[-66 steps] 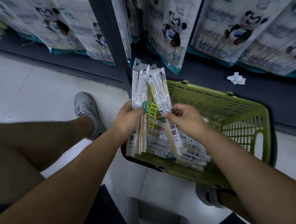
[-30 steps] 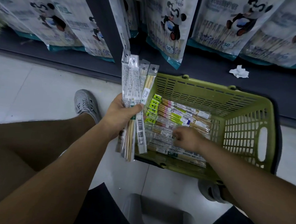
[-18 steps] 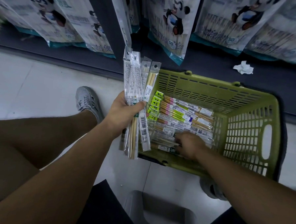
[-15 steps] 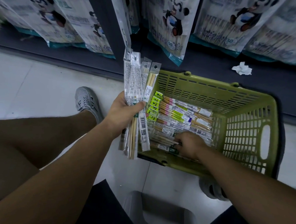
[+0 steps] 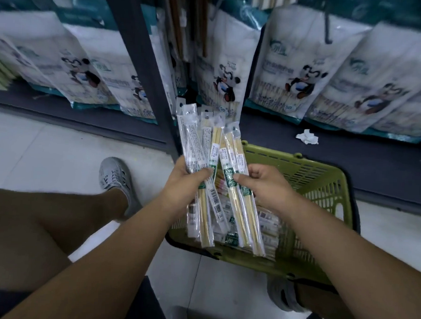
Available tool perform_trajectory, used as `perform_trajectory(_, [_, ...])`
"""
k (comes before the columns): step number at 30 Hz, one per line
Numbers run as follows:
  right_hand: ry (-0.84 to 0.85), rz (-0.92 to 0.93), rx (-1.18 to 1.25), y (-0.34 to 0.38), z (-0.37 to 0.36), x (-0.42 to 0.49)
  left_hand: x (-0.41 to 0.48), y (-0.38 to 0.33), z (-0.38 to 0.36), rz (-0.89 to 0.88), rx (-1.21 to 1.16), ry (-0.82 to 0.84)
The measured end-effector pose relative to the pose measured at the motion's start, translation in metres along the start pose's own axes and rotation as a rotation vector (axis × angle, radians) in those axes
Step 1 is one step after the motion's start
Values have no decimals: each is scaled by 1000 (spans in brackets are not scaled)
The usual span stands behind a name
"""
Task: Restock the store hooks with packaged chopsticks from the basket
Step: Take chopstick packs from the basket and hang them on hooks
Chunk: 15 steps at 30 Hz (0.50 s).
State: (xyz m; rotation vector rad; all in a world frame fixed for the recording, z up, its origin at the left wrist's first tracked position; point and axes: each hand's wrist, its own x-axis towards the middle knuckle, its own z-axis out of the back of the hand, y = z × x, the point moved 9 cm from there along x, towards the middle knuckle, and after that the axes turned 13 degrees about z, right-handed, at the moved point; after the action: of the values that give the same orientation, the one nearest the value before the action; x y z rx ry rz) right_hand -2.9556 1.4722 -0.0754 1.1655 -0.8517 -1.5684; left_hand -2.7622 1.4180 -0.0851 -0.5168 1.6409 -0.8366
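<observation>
Both hands are hovering over the near left corner of the basket (image 5: pixel 325 180). Left hand (image 5: pixel 186 182) is gripping a bundle (image 5: pixel 200 139) of chopstick packs around its middle, thumb curling across the front, the packs fanning upward with their hang-holes on top. Right hand (image 5: pixel 264 186) is pinching slanted packs (image 5: pixel 237 192) between thumb and curled fingers, one or two, I cannot tell which. They are leaning against the bundle's right side, their lower ends reaching down toward the basket's near rim. Beneath both hands, loose packs (image 5: pixel 269 223) are lying flat in the basket, mostly hidden. The green basket is sitting on the pale floor (image 5: pixel 46 155), with a grey shoe (image 5: pixel 114 176) to its left and another shoe (image 5: pixel 282 299) just beside its near edge. Farther back, crumpled paper (image 5: pixel 307 137) is lying on the dark shelf base (image 5: pixel 350 161). Behind it, panda bags (image 5: pixel 297 73) are hanging in rows on either side of a dark post (image 5: pixel 139 58).
</observation>
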Motion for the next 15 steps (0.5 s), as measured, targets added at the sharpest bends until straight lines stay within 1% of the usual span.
perform_trajectory(4, [-144,30,108,38,20,-9,-18,-32,-35,-54,1,80])
perform_trajectory(6, [-203,99,106,64,34,-14,-28,-52,-50,-104,20,113])
perform_trajectory(8, [-242,212,61,97,46,-23,-39,-75,-60,-173,44,136])
perform_trajectory(11, [-230,347,-36,144,56,-36,-57,-109,-64,-226,70,145])
perform_trajectory(13, [-193,403,-78,168,61,-44,-70,-130,-67,-249,70,177])
perform_trajectory(15, [-192,443,-124,187,68,-51,-80,-145,-71,-256,95,202])
